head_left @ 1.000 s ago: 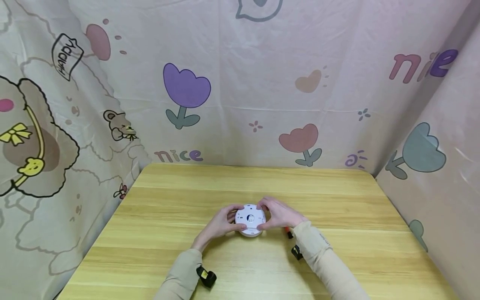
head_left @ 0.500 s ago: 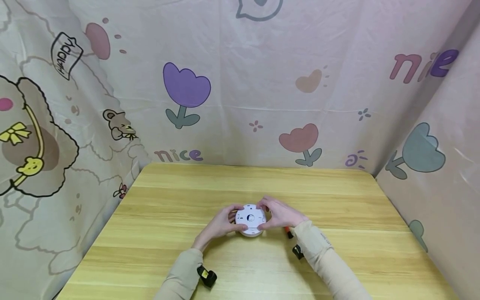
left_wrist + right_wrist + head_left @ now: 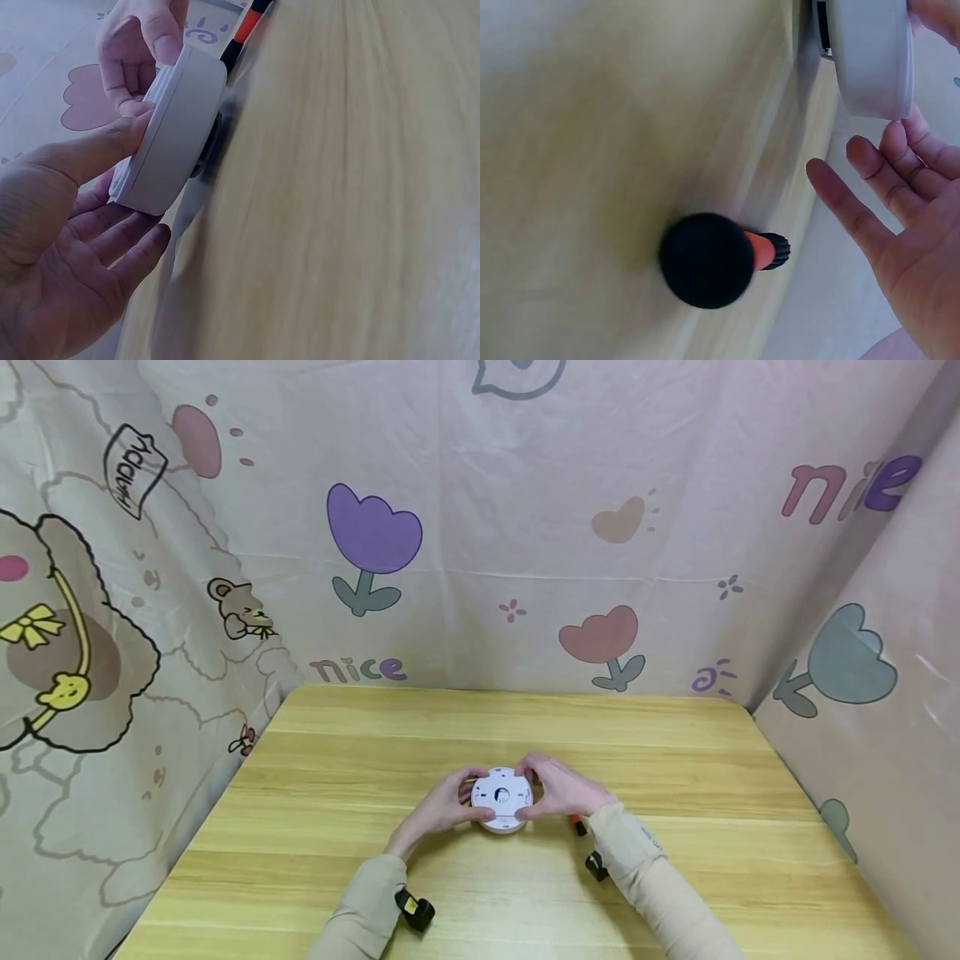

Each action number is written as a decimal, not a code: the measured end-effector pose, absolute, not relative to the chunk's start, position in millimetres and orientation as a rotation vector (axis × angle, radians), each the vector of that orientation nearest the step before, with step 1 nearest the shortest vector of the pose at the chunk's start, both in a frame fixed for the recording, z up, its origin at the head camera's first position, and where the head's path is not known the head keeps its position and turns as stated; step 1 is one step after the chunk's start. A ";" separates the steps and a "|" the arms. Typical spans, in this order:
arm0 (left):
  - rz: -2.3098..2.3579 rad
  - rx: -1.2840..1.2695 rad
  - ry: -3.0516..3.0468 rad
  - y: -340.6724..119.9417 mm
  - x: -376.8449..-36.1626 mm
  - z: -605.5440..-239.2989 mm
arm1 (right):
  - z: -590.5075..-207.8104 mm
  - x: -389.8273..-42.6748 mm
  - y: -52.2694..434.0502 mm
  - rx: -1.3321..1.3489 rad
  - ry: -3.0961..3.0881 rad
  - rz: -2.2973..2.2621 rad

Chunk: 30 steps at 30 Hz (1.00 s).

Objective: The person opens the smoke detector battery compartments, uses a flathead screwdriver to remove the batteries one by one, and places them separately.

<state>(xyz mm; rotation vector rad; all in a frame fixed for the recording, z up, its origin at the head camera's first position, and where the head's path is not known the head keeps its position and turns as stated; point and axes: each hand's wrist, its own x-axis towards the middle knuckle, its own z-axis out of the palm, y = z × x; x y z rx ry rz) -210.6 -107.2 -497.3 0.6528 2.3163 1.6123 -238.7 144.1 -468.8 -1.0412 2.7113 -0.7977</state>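
Observation:
A white round disc (image 3: 502,796) with a small dark centre sits on the wooden table (image 3: 480,727), held between both hands. My left hand (image 3: 465,795) grips its left rim, thumb on the near edge and fingers curled round the far edge. My right hand (image 3: 536,792) pinches the right rim the same way. In the left wrist view the disc (image 3: 176,124) stands slightly off the tabletop on a dark base, with my thumb (image 3: 90,157) pressed against its side. The right wrist view shows the disc (image 3: 870,56) at the top, and my lower fingers (image 3: 855,195) spread loose beneath it.
A screwdriver with an orange and black handle (image 3: 577,826) lies on the table just under my right wrist, and its butt end (image 3: 709,259) shows large in the right wrist view. Patterned cloth walls (image 3: 480,527) close in the table at the back and on both sides.

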 end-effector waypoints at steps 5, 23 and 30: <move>1.606 0.651 2.314 -105.9 -210.4 -498.9 | -472.8 -237.4 146.0 -1.034 2.690 -0.876; 1.369 0.706 2.461 -104.6 -207.6 -491.2 | -475.4 -236.1 148.6 -0.918 2.563 -1.034; 1.360 0.698 2.461 -104.4 -206.7 -489.5 | -477.0 -233.9 149.4 -0.991 2.653 -1.013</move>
